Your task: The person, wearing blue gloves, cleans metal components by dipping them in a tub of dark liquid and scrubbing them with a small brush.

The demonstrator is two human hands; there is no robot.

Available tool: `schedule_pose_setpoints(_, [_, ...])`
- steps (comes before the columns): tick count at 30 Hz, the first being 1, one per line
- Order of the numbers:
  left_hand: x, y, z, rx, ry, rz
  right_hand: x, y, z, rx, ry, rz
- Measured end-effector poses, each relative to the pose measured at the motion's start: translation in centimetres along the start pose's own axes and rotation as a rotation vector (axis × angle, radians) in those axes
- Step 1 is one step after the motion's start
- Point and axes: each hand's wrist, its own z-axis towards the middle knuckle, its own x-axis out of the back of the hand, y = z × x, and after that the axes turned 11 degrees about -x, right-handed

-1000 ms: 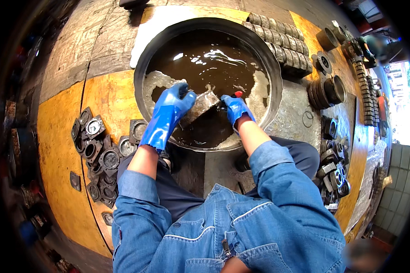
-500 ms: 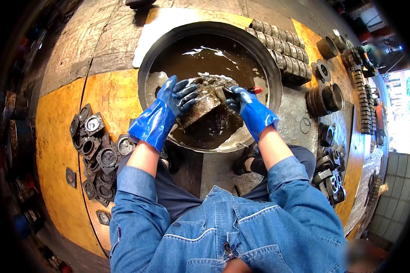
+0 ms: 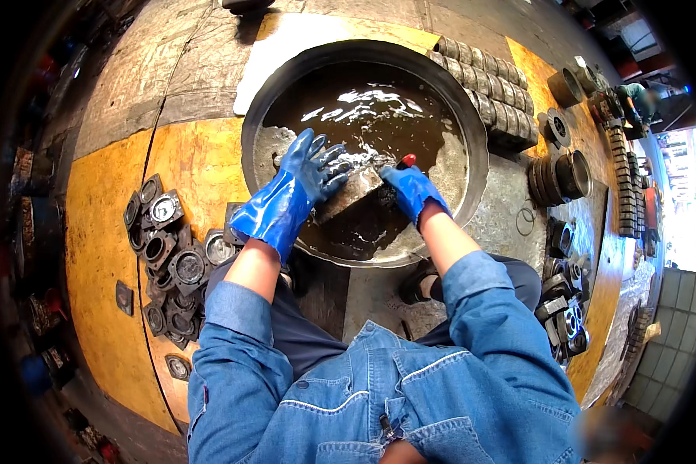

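Observation:
A dirty metal part with a flat, straight-edged side sits tilted in the dark, murky liquid of a wide round tub. My left hand, in a blue rubber glove, is at its left edge with fingers spread and stretched toward it. In a matching glove, my right hand is closed round a hand tool with a red end, at the part's right side. The tool's working end is hidden by the glove and the splashing liquid, so its kind does not show.
Left of the tub lies a heap of square-flanged metal parts. Rows of stacked metal rings stand behind its right rim. Further right are larger cylinders and a pile of metal pieces. Another person is at the far right.
My right hand has moved inward and down over the metal part, the red-ended tool swinging with it. The part sits lower in the liquid. My left fingers have spread wider.

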Motion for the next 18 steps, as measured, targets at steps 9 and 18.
schedule_pose_setpoints(9, [-1.9,-1.0,0.2,-0.122,-0.031,-0.138,1.2,-4.0,-1.1,0.307,-0.391,0.683])
schedule_pose_setpoints(18, [-2.1,-1.5,1.3,0.005,-0.038,-0.188,2.2,-5.4,-3.4,0.203,-0.068,0.488])
